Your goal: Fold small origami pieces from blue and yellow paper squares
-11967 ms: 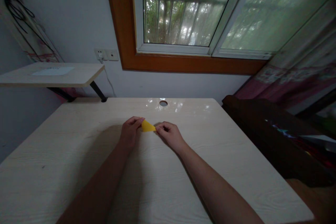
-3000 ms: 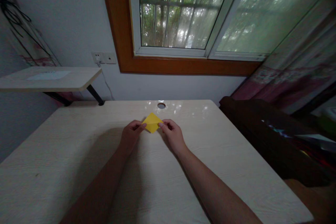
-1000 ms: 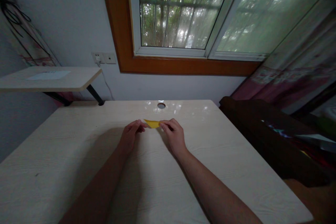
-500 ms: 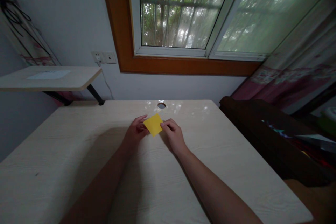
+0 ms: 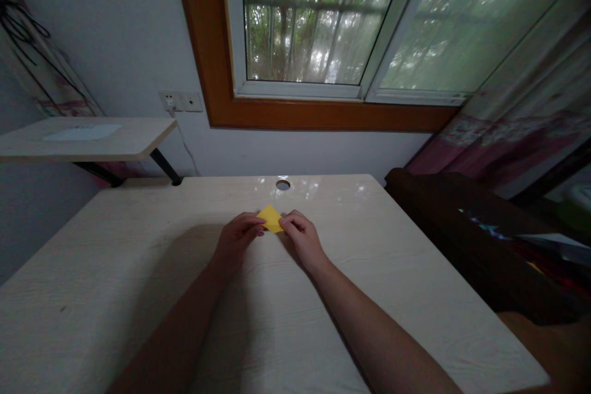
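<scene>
Two opposite corners of the yellow paper (image 5: 271,215) were pinched by the left hand (image 5: 236,237) and right hand (image 5: 303,236) toward the bench's (image 5: 383,246) far edge, the paper presumably being light, pliable and best held there.

Paper square (image 5: 271,214) over worktop (image 5: 286,320), left hand (image 5: 239,235) at its left corner, right hand (image 5: 302,235) at its right. Grommet hole (image 5: 283,181) behind, near worktop's rear edge. Raised shelf (image 5: 132,143) rear left, sheet (image 5: 83,132) lying on it. Wall sockets (image 5: 180,101) behind shelf's right end. Window (image 5: 305,31) behind worktop; curtain (image 5: 517,135) right of window; furniture piece (image 5: 443,215) right of worktop.
</scene>
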`<move>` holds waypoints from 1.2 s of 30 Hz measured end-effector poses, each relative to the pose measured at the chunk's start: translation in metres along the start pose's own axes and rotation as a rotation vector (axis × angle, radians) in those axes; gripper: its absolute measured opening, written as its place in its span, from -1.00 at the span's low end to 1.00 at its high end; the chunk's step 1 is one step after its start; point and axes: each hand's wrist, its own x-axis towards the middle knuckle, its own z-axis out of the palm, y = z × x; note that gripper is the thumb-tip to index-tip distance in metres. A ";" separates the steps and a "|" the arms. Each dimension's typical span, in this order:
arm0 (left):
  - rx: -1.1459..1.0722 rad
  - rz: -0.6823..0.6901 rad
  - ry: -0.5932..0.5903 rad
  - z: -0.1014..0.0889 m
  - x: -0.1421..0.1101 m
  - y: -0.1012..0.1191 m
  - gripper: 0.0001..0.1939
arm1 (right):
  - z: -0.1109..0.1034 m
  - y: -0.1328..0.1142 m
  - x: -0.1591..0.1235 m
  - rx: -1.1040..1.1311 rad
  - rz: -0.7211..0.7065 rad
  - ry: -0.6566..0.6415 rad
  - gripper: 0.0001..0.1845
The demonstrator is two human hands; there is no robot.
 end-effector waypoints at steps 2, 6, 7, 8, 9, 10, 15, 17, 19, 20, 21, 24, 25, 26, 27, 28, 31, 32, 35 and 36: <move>0.014 -0.015 0.019 0.000 -0.001 0.004 -0.76 | 0.000 -0.001 -0.001 0.014 0.023 -0.006 -0.75; 0.037 -0.030 0.049 0.001 -0.001 0.006 -0.78 | 0.003 -0.005 -0.002 0.116 0.083 -0.045 -0.63; 0.044 -0.034 0.047 0.001 0.000 0.005 -0.79 | 0.003 -0.006 -0.003 0.140 0.089 -0.059 -0.62; 0.052 -0.039 0.040 0.001 0.000 0.004 -0.80 | 0.004 -0.006 -0.003 0.159 0.090 -0.071 -0.62; 0.062 -0.047 0.030 0.000 0.000 0.003 -0.81 | 0.005 -0.005 -0.003 0.174 0.090 -0.077 -0.64; 0.070 -0.058 0.016 0.000 0.000 0.001 -0.82 | 0.006 -0.004 -0.003 0.186 0.086 -0.080 -0.66; 0.039 -0.119 -0.027 0.000 -0.001 -0.003 -0.82 | 0.007 0.001 -0.002 0.179 0.075 -0.051 -0.74; 0.025 -0.121 -0.009 0.001 -0.001 -0.004 -0.81 | 0.007 0.003 -0.003 0.152 0.093 -0.042 -0.75; -0.003 -0.108 0.015 0.002 0.000 -0.003 -0.74 | 0.007 0.003 -0.003 0.136 0.106 -0.043 -0.75; -0.026 -0.098 0.025 0.002 0.001 -0.003 -0.68 | 0.008 0.004 -0.003 0.135 0.108 -0.044 -0.76; -0.049 -0.090 0.038 0.003 0.002 -0.003 -0.61 | 0.008 0.004 -0.003 0.139 0.108 -0.047 -0.76; -0.108 -0.091 0.094 0.002 0.006 -0.002 -0.40 | 0.008 0.006 -0.003 0.146 0.111 -0.046 -0.78; -0.128 -0.098 0.120 0.001 0.007 -0.003 -0.37 | 0.008 0.006 -0.003 0.142 0.113 -0.046 -0.79; -0.146 -0.106 0.142 0.000 0.008 -0.003 -0.35 | 0.008 0.007 -0.003 0.136 0.112 -0.048 -0.79; -0.160 -0.114 0.159 -0.001 0.009 -0.004 -0.36 | 0.008 0.008 -0.002 0.130 0.112 -0.054 -0.79; -0.169 -0.123 0.169 -0.001 0.009 -0.005 -0.39 | 0.009 0.009 -0.002 0.129 0.113 -0.062 -0.78; -0.174 -0.152 0.174 -0.002 0.009 -0.006 -0.54 | 0.009 0.011 -0.001 0.150 0.120 -0.086 -0.73; -0.172 -0.162 0.172 -0.001 0.009 -0.006 -0.58 | 0.009 0.012 -0.001 0.161 0.123 -0.090 -0.71; -0.172 -0.181 0.165 0.000 0.008 -0.004 -0.61 | 0.009 0.012 -0.001 0.182 0.128 -0.108 -0.69; -0.177 -0.182 0.161 0.000 0.008 -0.003 -0.60 | 0.008 0.012 -0.001 0.183 0.131 -0.119 -0.70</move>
